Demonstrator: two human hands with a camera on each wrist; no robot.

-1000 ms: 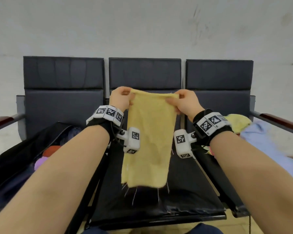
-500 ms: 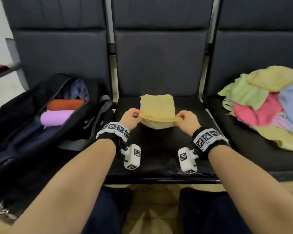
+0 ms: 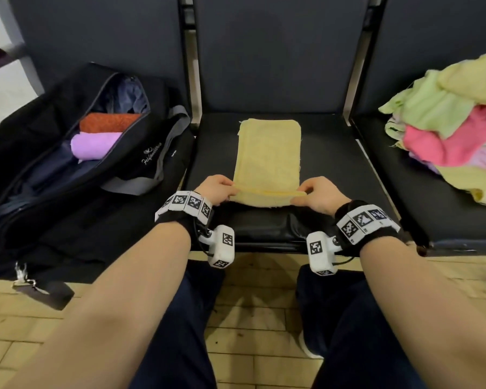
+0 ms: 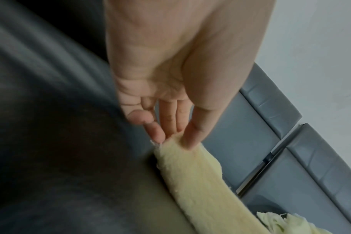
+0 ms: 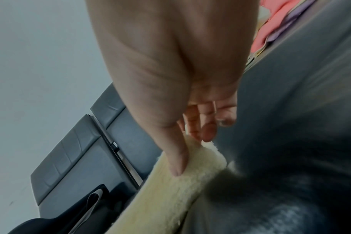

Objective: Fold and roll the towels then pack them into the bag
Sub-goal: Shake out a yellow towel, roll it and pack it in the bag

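Both hands — left hand (image 3: 218,188) and right hand (image 3: 319,193) — are pinching the yellow towel (image 3: 268,153) at its near edge. Fingers (image 4: 192,136) should be rolling it tight and even — both sides together.

Both bare forearms reached forward side by side; left hand (image 3: 216,188) and right hand (image 3: 319,195) each pinched between thumb and fingertips.

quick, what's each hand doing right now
Left hand: pinching the near left corner of the yellow towel.
Right hand: pinching the near right corner of the same towel.
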